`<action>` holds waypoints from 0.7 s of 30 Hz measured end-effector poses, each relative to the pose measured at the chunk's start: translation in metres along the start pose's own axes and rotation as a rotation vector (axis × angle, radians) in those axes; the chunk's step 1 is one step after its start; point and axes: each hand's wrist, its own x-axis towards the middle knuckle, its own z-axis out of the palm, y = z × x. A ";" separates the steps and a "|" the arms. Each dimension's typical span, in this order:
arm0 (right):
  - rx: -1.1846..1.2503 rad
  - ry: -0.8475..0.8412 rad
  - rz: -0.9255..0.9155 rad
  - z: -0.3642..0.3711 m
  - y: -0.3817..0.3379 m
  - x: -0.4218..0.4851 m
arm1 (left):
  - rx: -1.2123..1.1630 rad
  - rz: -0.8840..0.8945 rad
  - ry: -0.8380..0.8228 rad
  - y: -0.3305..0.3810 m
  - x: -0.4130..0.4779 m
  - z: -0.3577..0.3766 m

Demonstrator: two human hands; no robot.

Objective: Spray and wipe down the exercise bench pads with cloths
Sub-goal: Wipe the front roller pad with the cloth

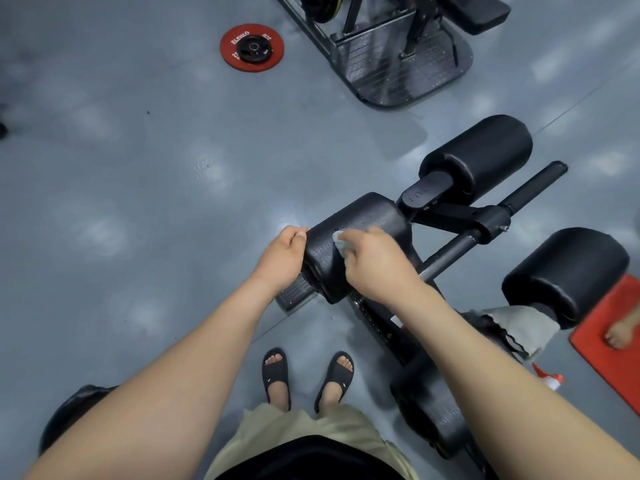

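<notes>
well, my right hand (374, 263) clutches the cloth (341, 242) on the near pad (360, 216), left hand (282, 252) gripping its end; the one o'clock pad (485, 154) and three o'clock pad (568, 268) likely remain.

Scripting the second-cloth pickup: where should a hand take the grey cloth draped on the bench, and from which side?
Pinch the grey cloth at its loose lower corner, coming from above on the red mat side: it lies limp and draped, and a roller pad crowds its far end.

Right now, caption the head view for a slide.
Right hand presses a cloth on the black pad; left hand grips its end.
</notes>
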 end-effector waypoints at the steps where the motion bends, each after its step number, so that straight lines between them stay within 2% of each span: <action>1: -0.009 0.001 0.018 -0.006 0.004 0.005 | -0.001 0.000 -0.004 0.000 0.000 -0.001; 5: -0.085 0.145 0.216 -0.036 0.036 0.026 | 0.002 0.016 -0.006 -0.001 0.001 -0.001; 7: -0.093 0.129 0.240 -0.035 0.041 0.030 | -0.005 0.021 0.006 -0.002 0.001 -0.001; 16: 0.016 0.090 0.038 0.015 -0.003 -0.002 | -0.043 0.033 0.012 -0.008 0.004 -0.003; 21: 0.023 0.089 -0.008 0.034 -0.017 -0.017 | -0.098 0.032 -0.011 -0.007 0.002 -0.005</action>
